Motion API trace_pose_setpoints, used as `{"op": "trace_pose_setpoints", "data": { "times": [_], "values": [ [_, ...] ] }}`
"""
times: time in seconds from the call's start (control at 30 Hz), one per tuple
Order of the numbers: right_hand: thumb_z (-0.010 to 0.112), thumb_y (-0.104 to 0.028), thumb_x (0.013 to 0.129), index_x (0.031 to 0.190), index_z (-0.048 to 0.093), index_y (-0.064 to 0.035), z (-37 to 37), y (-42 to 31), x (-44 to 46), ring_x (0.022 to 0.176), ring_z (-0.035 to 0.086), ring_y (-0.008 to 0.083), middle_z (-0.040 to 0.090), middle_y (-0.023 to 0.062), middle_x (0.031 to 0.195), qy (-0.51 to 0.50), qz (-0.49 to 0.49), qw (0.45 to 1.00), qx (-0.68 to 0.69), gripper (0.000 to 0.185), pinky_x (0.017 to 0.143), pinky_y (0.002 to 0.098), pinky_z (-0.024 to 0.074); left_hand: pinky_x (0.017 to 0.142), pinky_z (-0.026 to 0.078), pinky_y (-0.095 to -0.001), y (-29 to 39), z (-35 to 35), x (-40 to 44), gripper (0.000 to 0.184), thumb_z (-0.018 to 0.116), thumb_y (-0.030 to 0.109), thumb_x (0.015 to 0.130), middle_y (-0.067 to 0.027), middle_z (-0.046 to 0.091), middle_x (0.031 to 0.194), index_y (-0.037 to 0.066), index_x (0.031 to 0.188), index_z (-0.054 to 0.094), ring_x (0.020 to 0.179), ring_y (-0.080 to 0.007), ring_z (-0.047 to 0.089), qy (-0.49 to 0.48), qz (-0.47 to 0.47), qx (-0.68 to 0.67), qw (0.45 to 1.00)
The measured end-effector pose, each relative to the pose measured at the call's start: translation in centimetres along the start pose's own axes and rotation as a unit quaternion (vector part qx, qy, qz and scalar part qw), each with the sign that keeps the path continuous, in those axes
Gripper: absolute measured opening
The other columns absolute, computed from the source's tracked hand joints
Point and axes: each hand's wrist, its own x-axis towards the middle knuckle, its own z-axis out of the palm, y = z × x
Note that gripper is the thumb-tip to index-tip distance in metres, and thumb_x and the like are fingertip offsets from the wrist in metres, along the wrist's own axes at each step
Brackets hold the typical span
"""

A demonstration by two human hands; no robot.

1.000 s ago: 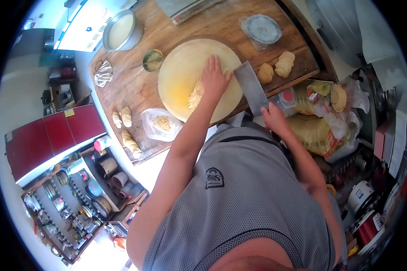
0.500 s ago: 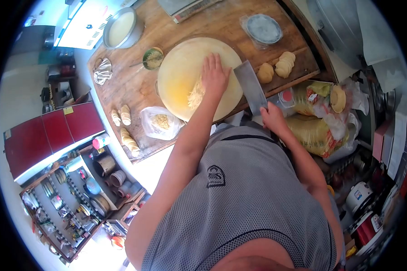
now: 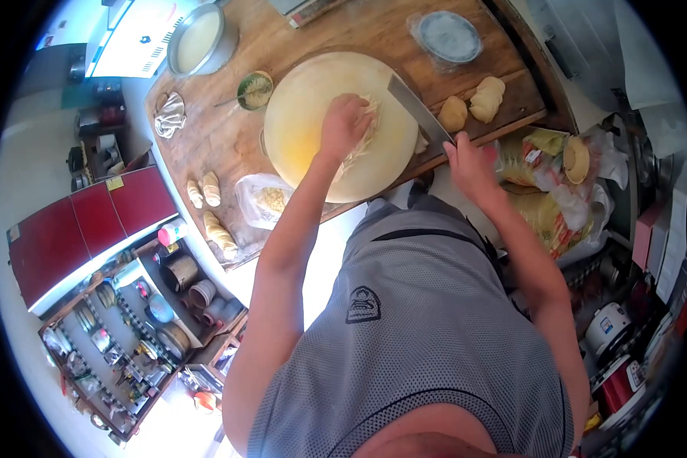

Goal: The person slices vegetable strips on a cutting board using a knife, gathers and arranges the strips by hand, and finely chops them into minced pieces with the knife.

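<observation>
So the right hand [image 3: 473, 164] is holding a big cleaver [image 3: 421, 111], fingers wrapped snugly around the handle, with the blade slanting across the right edge of a round cutting board [image 3: 294, 114]. Can't tell if the blade is actually touching the wood.

Left hand [image 3: 346, 126] is resting over the pale shredded strips [image 3: 367, 141] — fingers bent and close together, palm down. Can't tell if they're pinching any strips or just lying on top. The strips are sitting right of the middle of the board, spreading in a loose line under and beside that hand.

Just right of the cleaver, a rounded yellowish lump [image 3: 453, 114] and a sliced pile [image 3: 487, 99] are sitting next to each other on the wooden table [image 3: 313, 37]. Over on the left side, a small green bowl [image 3: 242, 82] is holding more shreds, and a clear plastic bag [image 3: 246, 204] with pale bits inside is lying by the board — plus a metal basin [image 3: 226, 44] is standing near the far left corner.
</observation>
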Motion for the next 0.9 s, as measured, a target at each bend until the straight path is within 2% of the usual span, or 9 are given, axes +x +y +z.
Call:
{"op": "trace_pose_setpoints", "data": {
  "times": [0.1,0.27,0.33,0.43,0.67,0.9],
  "values": [
    [0.050,-0.029,0.108,0.102,0.051,0.0002,0.6,0.8,1.1,0.082,0.067,0.0505,0.069,0.0272,0.081,-0.030,-0.017,0.998,-0.056,0.030,0.071,0.0597,0.0513,0.088,0.052,-0.0446,-0.1,1.3,0.1,0.016,0.079,0.013,0.082,-0.0132,0.068,0.102,0.007,0.093,0.070,0.101,-0.0370,0.063,-0.011,-0.011,-0.009,1.000],
    [0.049,-0.029,0.108,0.097,0.053,-0.0014,-0.4,0.9,2.2,0.076,0.068,0.0480,0.069,0.0247,0.077,-0.037,-0.059,0.992,-0.108,0.030,0.067,0.0588,0.0521,0.088,0.052,-0.0449,-0.3,2.3,-0.5,0.013,0.077,0.010,0.083,-0.0115,0.068,0.106,0.007,0.093,0.069,0.101,-0.0362,0.063,-0.007,-0.001,0.008,1.000],
    [0.049,-0.028,0.108,0.094,0.054,-0.0027,-0.7,1.0,3.0,0.073,0.068,0.0461,0.068,0.0232,0.074,0.001,-0.120,0.988,-0.099,0.029,0.065,0.0581,0.0525,0.087,0.052,-0.0447,-0.3,2.3,0.0,0.014,0.076,0.009,0.083,-0.0112,0.068,0.107,0.006,0.094,0.069,0.101,-0.0358,0.063,-0.002,0.009,0.014,1.000],
    [0.050,-0.027,0.107,0.095,0.054,-0.0034,-1.0,0.5,3.9,0.072,0.068,0.0450,0.067,0.0221,0.072,0.012,-0.157,0.982,-0.101,0.027,0.063,0.0568,0.0526,0.087,0.053,-0.0441,0.2,2.1,0.2,0.015,0.074,0.007,0.084,-0.0103,0.068,0.108,0.007,0.097,0.068,0.100,-0.0355,0.063,0.004,0.021,0.016,1.000],
    [0.049,-0.028,0.107,0.097,0.053,-0.0031,-2.3,-0.6,5.3,0.073,0.069,0.0442,0.068,0.0215,0.072,-0.008,-0.179,0.978,-0.105,0.027,0.063,0.0558,0.0529,0.087,0.052,-0.0436,0.0,2.0,0.5,0.014,0.072,0.006,0.085,-0.0103,0.067,0.108,0.006,0.098,0.067,0.101,-0.0350,0.063,-0.031,0.025,0.020,0.999],
    [0.049,-0.026,0.107,0.099,0.053,-0.0028,-0.7,-0.2,7.0,0.079,0.070,0.0459,0.070,0.0235,0.079,-0.089,-0.159,0.978,-0.098,0.025,0.067,0.0569,0.0531,0.089,0.052,-0.0437,-0.1,2.1,0.5,0.011,0.072,0.006,0.084,-0.0113,0.068,0.104,0.006,0.094,0.068,0.101,-0.0354,0.063,-0.040,0.020,0.019,0.999]
  ]
}}
